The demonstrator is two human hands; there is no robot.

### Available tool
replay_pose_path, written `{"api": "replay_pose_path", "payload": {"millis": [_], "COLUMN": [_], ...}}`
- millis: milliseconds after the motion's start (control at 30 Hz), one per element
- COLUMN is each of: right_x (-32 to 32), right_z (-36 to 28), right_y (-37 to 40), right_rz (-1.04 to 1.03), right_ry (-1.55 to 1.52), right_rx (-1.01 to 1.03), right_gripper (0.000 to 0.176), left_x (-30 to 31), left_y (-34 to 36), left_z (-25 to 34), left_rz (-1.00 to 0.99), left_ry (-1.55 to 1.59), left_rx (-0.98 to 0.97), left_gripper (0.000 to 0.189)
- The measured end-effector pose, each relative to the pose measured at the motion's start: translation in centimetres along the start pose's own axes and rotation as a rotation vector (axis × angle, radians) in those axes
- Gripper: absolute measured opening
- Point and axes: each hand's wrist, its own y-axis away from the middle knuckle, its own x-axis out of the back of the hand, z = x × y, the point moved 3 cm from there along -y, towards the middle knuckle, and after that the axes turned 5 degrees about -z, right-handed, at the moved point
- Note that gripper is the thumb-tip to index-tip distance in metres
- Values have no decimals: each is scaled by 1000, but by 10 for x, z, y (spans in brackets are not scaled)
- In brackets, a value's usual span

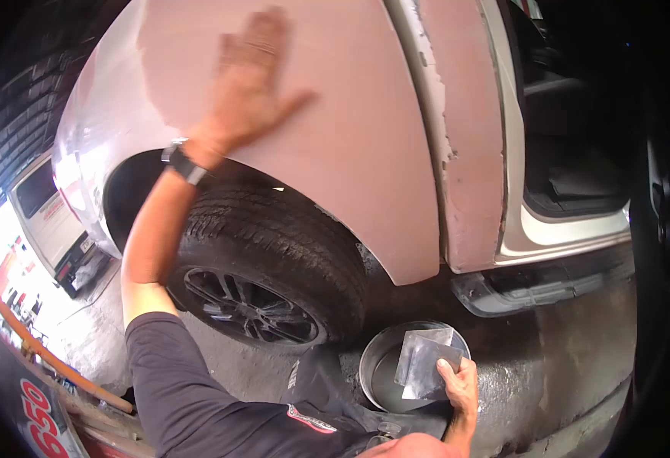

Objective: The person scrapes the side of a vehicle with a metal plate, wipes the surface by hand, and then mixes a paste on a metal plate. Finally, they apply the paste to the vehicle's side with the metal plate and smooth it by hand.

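My left hand (pixel 255 95) lies on the pinkish, sanded-looking fender (pixel 342 130) of a car, above the wheel arch. Its fingers point up and the thumb is spread out to the right; motion blurs the fingertips. A dark watch (pixel 184 162) is on that wrist. Low on the right, my right hand (pixel 463 384) grips several thin grey sheets (pixel 430 370) between thumb and fingers; whether they are sandpaper or spreaders is not plain. Under the sheets stands a round basin (pixel 371 359) with dark liquid or a dark bottom, partly covered by them.
The car's tyre (pixel 274 229) and alloy wheel (pixel 251 305) are below the fender. To the right are the pinkish door-side panel (pixel 472 153), an open doorway and a black side step (pixel 533 286). A white vehicle (pixel 45 206) and an orange bar (pixel 52 359) are at left.
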Motion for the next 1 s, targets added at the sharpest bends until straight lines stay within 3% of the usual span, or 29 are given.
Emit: {"api": "replay_pose_path", "payload": {"millis": [133, 167, 267, 333, 400, 600, 800, 1000], "right_x": [1, 1, 2, 2, 3, 2, -1, 2], "right_z": [-5, -4, 1, 1, 2, -2, -8, -12], "right_y": [1, 1, -1, -2, -1, 5, 5, 7], "right_rz": [-1, -8, -6, -13, -11, 35, 17, -3], "right_ry": [63, 74, 62, 85, 108, 125, 21, 26], "right_rx": [-37, -42, -33, -31, -32, -43, -35, -76], "right_gripper": [19, 19, 20, 20, 21, 22, 19, 22], "left_x": [-5, -1, -17, -28, -29, -39, -60, -70], "left_y": [3, -1, -14, -23, -28, 7, 69, 121], "left_z": [-107, -111, -66, -8, 52, 184, 249, 276], "left_rz": [55, 57, 84, 129, 105, -217, -483, -451], "left_ry": [-120, -78, -96, -202, -99, 218, 132, 29], "left_rx": [377, 494, 515, 343, 224, 6, -328, -663], "left_gripper": [99, 100, 101, 92, 94, 97, 96, 101]}}
